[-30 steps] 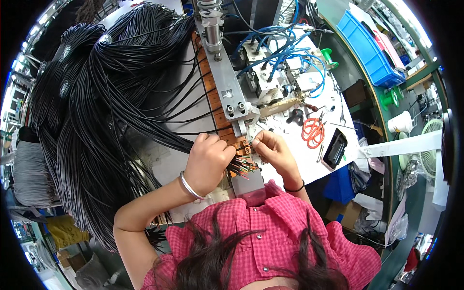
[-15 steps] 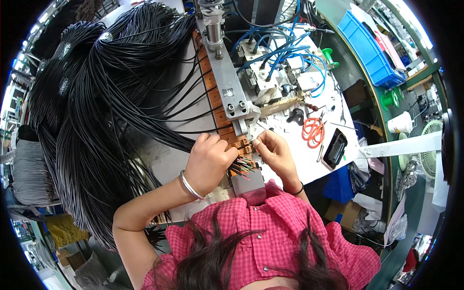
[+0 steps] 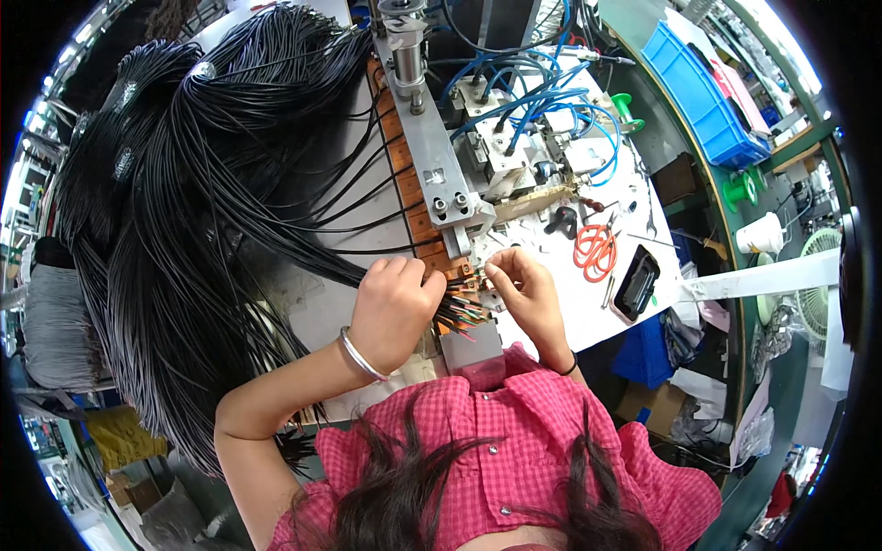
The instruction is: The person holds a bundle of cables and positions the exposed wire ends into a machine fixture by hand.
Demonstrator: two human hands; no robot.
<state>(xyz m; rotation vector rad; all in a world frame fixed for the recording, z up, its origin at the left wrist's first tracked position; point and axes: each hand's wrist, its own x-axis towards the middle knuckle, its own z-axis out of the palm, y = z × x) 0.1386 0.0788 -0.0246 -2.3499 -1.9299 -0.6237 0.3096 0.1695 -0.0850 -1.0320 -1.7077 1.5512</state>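
My left hand (image 3: 397, 308) is closed around a bundle of thin black cables (image 3: 317, 260). Coloured wire ends (image 3: 459, 312) fan out from under its fingers. Thumb and forefinger of my right hand (image 3: 525, 292) are pinched together just right of those ends, at the near end of the orange-brown fixture strip (image 3: 418, 223). Anything between those fingertips is too small to make out. Several single black cables lie across the strip, spaced along it. Below the wire ends sits a grey metal block (image 3: 472, 354).
A large heap of black cables (image 3: 156, 211) covers the left side. Beyond my hands stands a metal press arm (image 3: 427, 161) with blue air hoses (image 3: 542, 115). To the right lie orange-handled scissors (image 3: 595, 253), a black tray (image 3: 638, 283) and a blue crate (image 3: 703, 96).
My left hand has shifted slightly left, and more of the coloured wire ends show beside it. My right hand's fingertips have moved slightly; its thumb and forefinger stay pinched.
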